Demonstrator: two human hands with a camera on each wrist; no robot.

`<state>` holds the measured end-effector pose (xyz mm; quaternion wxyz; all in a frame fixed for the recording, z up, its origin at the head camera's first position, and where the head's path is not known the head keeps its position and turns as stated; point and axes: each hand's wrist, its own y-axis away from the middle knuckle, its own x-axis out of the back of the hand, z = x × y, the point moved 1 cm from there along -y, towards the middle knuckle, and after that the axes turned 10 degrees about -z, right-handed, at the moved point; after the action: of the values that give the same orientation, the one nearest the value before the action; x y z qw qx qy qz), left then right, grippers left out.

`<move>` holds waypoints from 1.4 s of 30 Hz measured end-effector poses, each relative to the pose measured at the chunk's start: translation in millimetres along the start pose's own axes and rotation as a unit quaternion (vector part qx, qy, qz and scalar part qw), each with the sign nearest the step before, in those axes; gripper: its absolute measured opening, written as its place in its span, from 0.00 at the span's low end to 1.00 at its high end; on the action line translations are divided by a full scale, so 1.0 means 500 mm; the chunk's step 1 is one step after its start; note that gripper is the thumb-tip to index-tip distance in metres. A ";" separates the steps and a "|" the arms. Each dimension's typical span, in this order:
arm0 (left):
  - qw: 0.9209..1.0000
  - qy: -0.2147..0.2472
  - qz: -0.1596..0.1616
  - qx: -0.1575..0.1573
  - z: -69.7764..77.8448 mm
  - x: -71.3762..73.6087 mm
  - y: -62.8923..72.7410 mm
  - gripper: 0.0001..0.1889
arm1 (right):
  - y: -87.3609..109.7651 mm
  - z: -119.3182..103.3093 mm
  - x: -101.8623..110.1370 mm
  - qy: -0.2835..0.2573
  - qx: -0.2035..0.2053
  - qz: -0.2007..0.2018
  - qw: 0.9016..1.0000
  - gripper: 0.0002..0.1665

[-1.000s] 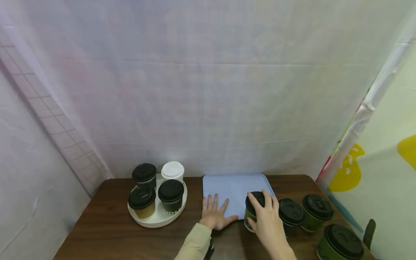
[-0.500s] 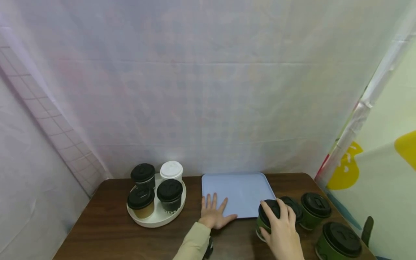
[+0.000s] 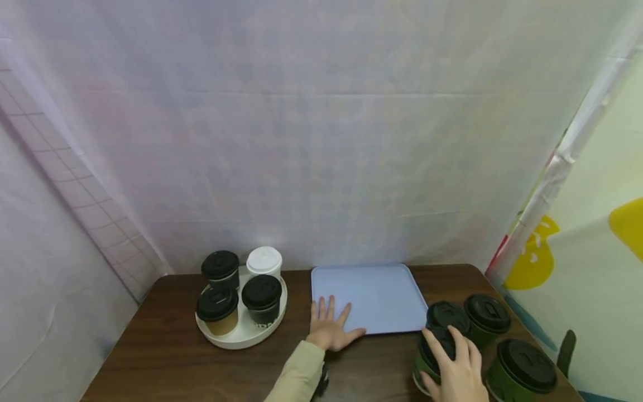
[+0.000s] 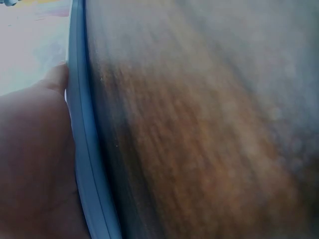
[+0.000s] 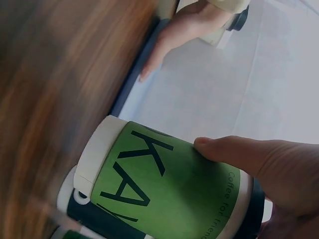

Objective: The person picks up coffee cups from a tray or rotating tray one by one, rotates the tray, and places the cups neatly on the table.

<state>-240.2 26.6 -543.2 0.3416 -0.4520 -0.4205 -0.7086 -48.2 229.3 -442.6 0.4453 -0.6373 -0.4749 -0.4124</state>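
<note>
My left hand [image 3: 331, 330] lies with spread fingers on the front left part of a light blue rectangular tray [image 3: 384, 296]. In the left wrist view the tray's rim [image 4: 92, 159] runs beside that hand. My right hand [image 3: 459, 371] grips a green paper coffee cup [image 3: 423, 365] with a black lid, right of the tray's front corner. The right wrist view shows the cup [image 5: 174, 184] tilted in frame, thumb against its printed side. Just behind it stands another black-lidded cup [image 3: 447, 314], partly hidden.
Two more green cups with black lids, one farther back [image 3: 487, 314] and one nearer [image 3: 524, 365], stand at the table's right edge. On the left, a round white tray [image 3: 238, 343] carries several lidded cups, one with a white lid [image 3: 264, 261]. A curtain [image 3: 321, 139] hangs behind the table.
My right hand has carried the green cup from the tray's front right corner rightward and toward me, up to the other cups. My left hand stays on the blue tray.
</note>
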 end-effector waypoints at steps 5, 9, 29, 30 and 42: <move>1.000 -0.003 0.003 0.000 -0.004 0.000 -0.006 0.46 | 0.009 0.031 -0.012 0.005 -0.009 0.010 1.000 0.46; 1.000 -0.004 0.005 -0.001 -0.007 0.000 -0.008 0.47 | 0.016 0.056 -0.024 0.014 -0.006 0.051 0.999 0.47; 1.000 0.009 -0.012 -0.005 0.014 0.031 0.035 0.46 | 0.024 0.122 -0.055 0.028 -0.004 0.122 0.992 0.49; 1.000 0.008 -0.013 -0.004 0.015 0.031 0.036 0.46 | 0.025 0.123 -0.055 0.028 -0.003 0.124 0.992 0.50; 1.000 0.003 0.001 -0.009 -0.001 0.006 0.008 0.46 | 0.035 0.130 -0.059 0.039 -0.002 0.134 0.990 0.59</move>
<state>-238.2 24.3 -539.2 0.3394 -0.4534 -0.4132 -0.7131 -30.7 281.9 -490.6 0.5139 -0.6793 -0.3667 -0.3742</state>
